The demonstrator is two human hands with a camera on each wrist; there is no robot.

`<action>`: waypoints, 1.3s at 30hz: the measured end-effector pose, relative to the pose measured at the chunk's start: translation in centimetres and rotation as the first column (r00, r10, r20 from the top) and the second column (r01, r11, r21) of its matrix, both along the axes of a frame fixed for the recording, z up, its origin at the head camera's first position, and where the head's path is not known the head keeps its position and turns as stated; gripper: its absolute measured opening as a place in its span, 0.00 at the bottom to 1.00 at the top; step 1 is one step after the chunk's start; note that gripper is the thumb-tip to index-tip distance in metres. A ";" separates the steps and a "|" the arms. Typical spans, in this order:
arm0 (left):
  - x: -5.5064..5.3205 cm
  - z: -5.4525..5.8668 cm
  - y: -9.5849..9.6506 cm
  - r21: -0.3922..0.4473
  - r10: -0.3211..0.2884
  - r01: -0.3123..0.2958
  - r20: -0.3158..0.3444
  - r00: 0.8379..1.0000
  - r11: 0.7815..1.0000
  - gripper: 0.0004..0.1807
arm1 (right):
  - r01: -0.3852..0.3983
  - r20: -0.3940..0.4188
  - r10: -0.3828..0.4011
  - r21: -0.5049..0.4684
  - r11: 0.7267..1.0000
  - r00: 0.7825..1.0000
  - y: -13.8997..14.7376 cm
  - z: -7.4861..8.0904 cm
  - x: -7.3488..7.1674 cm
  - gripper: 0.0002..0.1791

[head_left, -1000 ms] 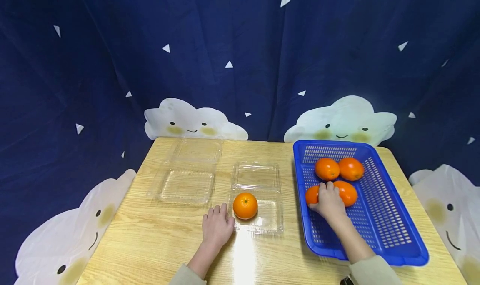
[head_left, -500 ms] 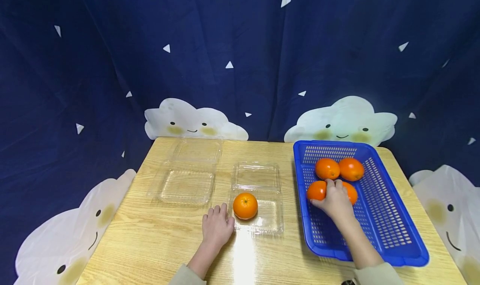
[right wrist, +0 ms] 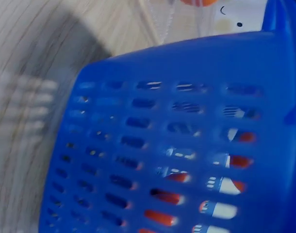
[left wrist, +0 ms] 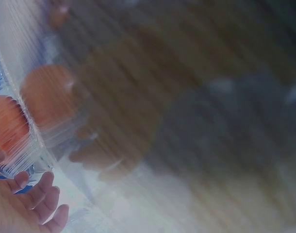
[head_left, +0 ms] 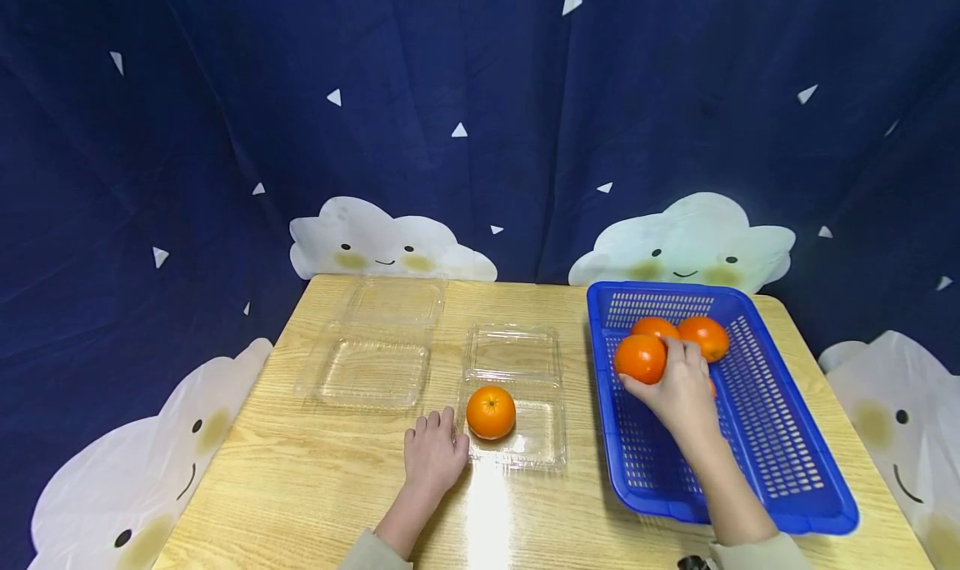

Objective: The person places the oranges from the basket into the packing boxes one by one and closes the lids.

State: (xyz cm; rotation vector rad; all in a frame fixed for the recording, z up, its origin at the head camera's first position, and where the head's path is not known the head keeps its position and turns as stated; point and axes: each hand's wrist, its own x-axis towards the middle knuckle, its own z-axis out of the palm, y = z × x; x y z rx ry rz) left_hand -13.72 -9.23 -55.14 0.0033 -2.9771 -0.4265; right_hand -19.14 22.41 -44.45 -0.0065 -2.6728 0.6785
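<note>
In the head view my right hand point(head_left: 684, 391) grips an orange point(head_left: 640, 359) between thumb and fingers, over the blue plastic basket point(head_left: 622, 499). Two more oranges lie at the basket's far end, and part of another shows behind the hand. My left hand point(head_left: 435, 453) rests on the table, relaxed fingers at the left edge of an open clear plastic clamshell box point(head_left: 551, 441). A single orange point(head_left: 491, 412) sits in the left part of that box's near half. In the left wrist view, my left hand's loosely bent fingers point(left wrist: 46, 199) are beside the clear plastic wall.
A second open clear clamshell box point(head_left: 375, 374) lies farther left on the wooden table point(head_left: 300, 487). The basket's slotted wall point(right wrist: 162, 63) fills most of the right wrist view, with orange patches showing through the slots. A dark blue curtain point(head_left: 420, 70) hangs behind the table.
My right hand has taken hold of the left near orange in the basket and raised it, moving slightly away from me. My left hand stays at the box edge.
</note>
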 end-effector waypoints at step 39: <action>-0.1 0.0 0.0 -0.001 0.005 -0.005 0.017 1.000 1.000 0.15 | -0.275 -0.017 0.275 -0.067 0.959 0.961 -7.8 0.0 1.9 0.41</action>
